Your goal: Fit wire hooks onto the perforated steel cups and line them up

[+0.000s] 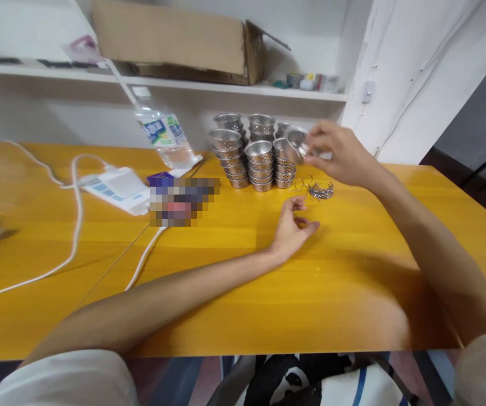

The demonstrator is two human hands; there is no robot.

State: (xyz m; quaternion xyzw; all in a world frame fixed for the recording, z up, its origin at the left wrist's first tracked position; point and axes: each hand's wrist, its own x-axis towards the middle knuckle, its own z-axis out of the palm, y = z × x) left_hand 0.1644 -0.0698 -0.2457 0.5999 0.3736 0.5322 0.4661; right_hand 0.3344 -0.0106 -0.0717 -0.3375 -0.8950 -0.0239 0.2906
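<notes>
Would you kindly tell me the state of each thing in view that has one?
Right hand: closed on a metal cup
Left hand: fingers partly curled, nothing visible held
Other cups: stacked, mouths up
Wire pieces: loosely heaped
Bottle: capped, standing
Cardboard box: end flap sticking out
Wall switch: too small to tell

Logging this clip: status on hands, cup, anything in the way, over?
Right hand holding metal cup, blurred. Left hand lower, fingers apart, nothing visible held. Cup overlaps cup stacks in view; wire pieces nearby.
</notes>
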